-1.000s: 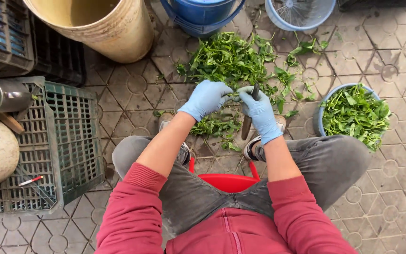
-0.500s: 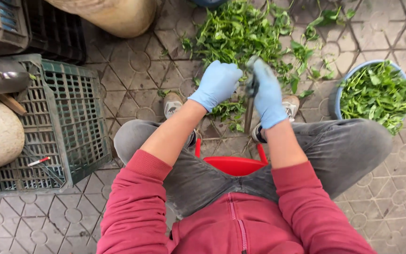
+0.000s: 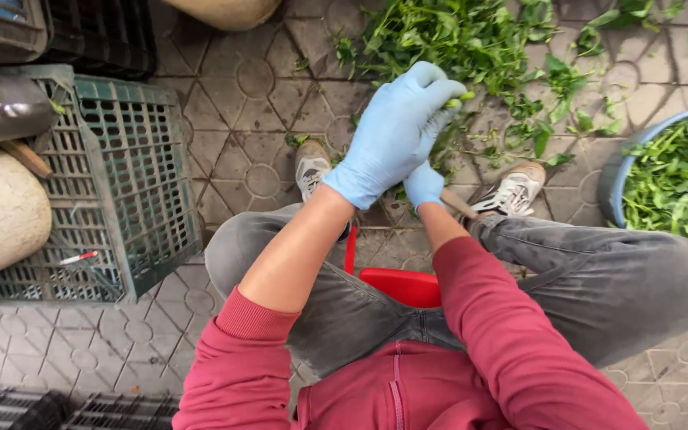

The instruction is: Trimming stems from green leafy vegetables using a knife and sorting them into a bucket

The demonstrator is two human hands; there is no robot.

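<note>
Both hands are gloved in blue. Green stems (image 3: 449, 119) are gripped by the left hand (image 3: 396, 135) above the greens pile (image 3: 455, 36); a wooden-handled knife (image 3: 457, 205) is clenched in the right hand (image 3: 424, 185) beneath.

Thin, smooth blue rubber gloves are covering the left hand (image 3: 396, 131) and right hand (image 3: 424, 185); a wooden handle (image 3: 457, 204) is showing beside matt green leaves (image 3: 455, 36), a plastic lattice crate (image 3: 113, 175) and rough paving (image 3: 248, 87).
</note>
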